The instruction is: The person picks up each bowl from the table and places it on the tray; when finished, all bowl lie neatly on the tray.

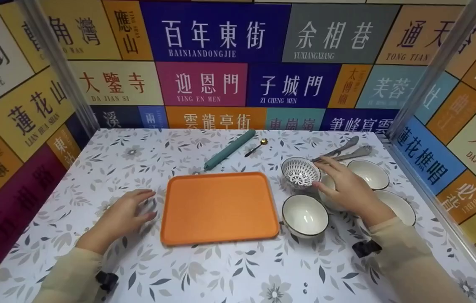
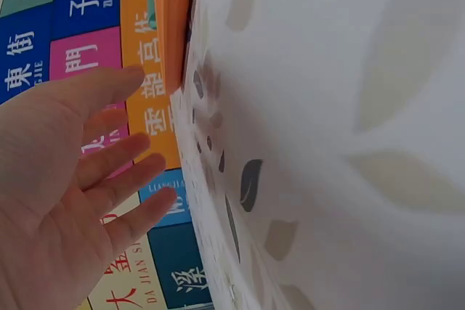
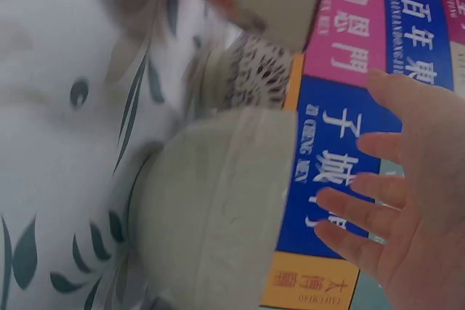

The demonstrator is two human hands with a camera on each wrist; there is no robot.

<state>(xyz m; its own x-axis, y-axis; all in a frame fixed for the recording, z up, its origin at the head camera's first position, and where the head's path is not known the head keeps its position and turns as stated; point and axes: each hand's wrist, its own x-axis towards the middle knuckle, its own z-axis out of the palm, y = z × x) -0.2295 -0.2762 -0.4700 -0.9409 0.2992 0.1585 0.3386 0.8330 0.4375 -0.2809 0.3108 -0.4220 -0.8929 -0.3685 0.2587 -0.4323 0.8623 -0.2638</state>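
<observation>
My right hand [image 1: 347, 187] hovers with spread fingers by the right rim of a small black-and-white patterned bowl [image 1: 300, 173]. Whether a fingertip touches that rim cannot be told. Beneath the hand, a pale bowl [image 1: 325, 194] is partly hidden. Nearer me stands a cream bowl with a dark rim [image 1: 305, 215]. In the right wrist view the fingers are loosely extended, holding nothing, beside a pale bowl [image 3: 218, 208]. My left hand [image 1: 122, 214], fingers apart, is over the table left of an orange tray [image 1: 220, 208]; the left wrist view shows its palm [image 2: 43, 208] holding nothing.
Two more cream bowls, one farther back [image 1: 370, 174] and one nearer [image 1: 400, 208], stand at the right. Behind the tray lie a green rod [image 1: 230, 149] and a small spoon [image 1: 257, 147]. Two grey utensils [image 1: 349, 151] lie at the back right. Sign-covered walls [image 1: 212, 31] enclose the table.
</observation>
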